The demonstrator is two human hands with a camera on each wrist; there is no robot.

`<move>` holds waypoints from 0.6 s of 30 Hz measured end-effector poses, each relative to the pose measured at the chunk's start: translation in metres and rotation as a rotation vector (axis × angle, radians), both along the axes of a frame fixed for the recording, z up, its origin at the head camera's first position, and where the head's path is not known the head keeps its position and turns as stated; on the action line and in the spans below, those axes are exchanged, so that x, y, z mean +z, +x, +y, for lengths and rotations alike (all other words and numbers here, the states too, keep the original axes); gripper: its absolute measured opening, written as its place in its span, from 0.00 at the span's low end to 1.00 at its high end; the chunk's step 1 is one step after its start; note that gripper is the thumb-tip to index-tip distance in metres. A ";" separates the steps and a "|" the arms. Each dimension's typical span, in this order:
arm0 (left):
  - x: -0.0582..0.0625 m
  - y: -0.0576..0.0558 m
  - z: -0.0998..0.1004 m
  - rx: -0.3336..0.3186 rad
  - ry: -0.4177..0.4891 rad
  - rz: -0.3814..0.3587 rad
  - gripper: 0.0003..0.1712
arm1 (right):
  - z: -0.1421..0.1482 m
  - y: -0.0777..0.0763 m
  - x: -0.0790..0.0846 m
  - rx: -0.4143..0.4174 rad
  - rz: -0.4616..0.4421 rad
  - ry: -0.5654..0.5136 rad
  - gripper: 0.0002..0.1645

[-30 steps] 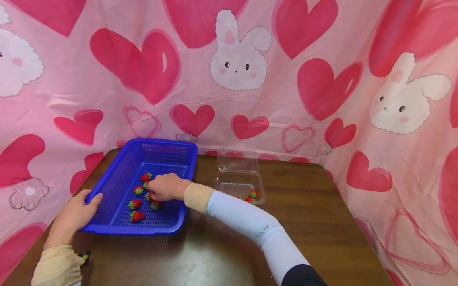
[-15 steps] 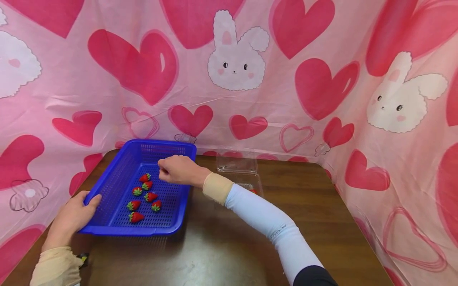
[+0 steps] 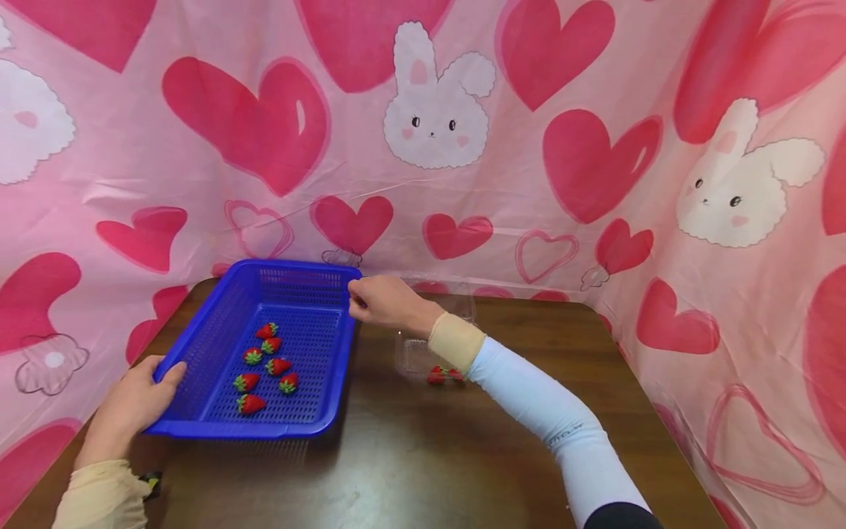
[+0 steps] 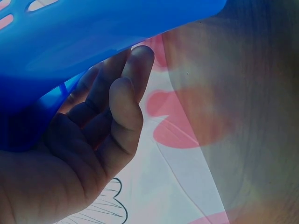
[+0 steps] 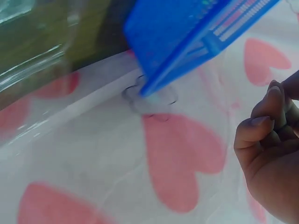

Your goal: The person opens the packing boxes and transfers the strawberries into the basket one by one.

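My left hand [image 3: 135,397] grips the left rim of a blue perforated plastic basket [image 3: 340,389], thumb over the edge. In the left wrist view, the fingers [image 4: 133,79] curl under the basket's outer side. Several strawberries [image 3: 250,404] with green leaf caps lie on the basket floor. My right hand [image 3: 386,301] hovers near the basket's back right corner, fingers curled in. The right wrist view shows no object in that hand [image 5: 271,144]. Behind the right forearm is a clear plastic clamshell box [image 3: 413,356], partly hidden, with strawberries [image 3: 436,375] at its front.
The dark wooden table [image 3: 396,455] reaches back to a pink cloth backdrop [image 3: 515,169] printed with hearts and rabbits. Another cloth side hangs along the right edge. A small dark and yellow item [image 3: 151,485] sits beside the left sleeve.
My right hand has risen out of the basket and moved right, past its right rim towards the clamshell box. The strawberries it hid now show. My left hand still grips the rim.
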State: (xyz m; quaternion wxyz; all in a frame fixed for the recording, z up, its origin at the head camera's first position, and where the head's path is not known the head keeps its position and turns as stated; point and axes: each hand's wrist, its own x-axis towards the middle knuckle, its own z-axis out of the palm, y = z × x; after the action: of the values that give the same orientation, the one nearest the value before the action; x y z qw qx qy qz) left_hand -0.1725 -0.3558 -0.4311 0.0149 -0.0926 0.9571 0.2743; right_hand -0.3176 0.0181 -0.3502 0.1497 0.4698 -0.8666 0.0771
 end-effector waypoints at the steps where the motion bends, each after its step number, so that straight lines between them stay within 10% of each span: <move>1: 0.000 0.000 0.000 0.000 0.001 0.000 0.37 | 0.007 -0.001 0.000 -0.001 -0.006 -0.004 0.11; 18: 0.000 -0.002 -0.001 -0.019 -0.011 -0.015 0.38 | 0.095 -0.014 -0.036 -0.114 -0.263 0.155 0.10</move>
State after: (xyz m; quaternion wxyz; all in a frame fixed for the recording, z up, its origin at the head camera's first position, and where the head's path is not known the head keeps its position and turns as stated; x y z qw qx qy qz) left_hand -0.1746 -0.3568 -0.4307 0.0240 -0.0854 0.9592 0.2683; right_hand -0.3316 0.1127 -0.3865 0.0026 0.4159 -0.9073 0.0623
